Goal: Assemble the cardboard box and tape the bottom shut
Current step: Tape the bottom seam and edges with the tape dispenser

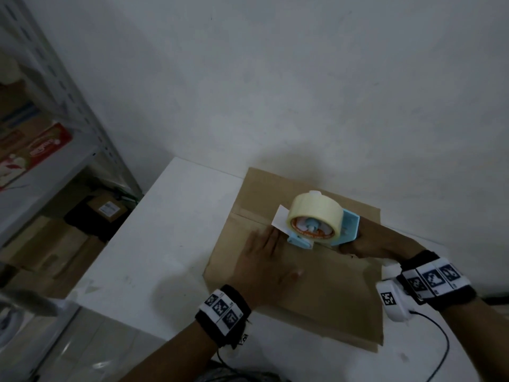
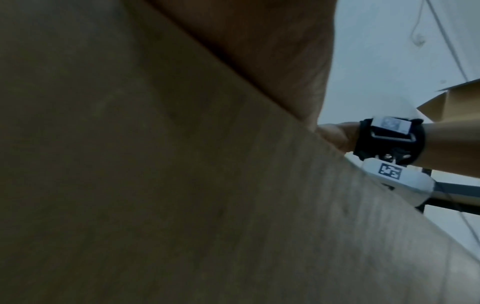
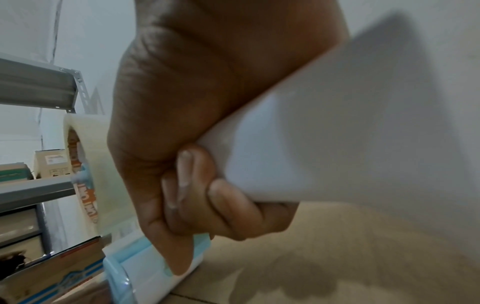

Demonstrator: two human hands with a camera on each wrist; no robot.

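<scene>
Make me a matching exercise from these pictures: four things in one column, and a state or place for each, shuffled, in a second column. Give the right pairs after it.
Things:
1. left hand
2. right hand
3. tape dispenser
4. cardboard box

States or places:
A. lies on the white table
B. pressed flat on the cardboard
C. grips the dispenser's handle
D. light blue, carries a pale tape roll, sits on the box's seam

Pairs: 1-B, 2-C, 3-D, 4-A
</scene>
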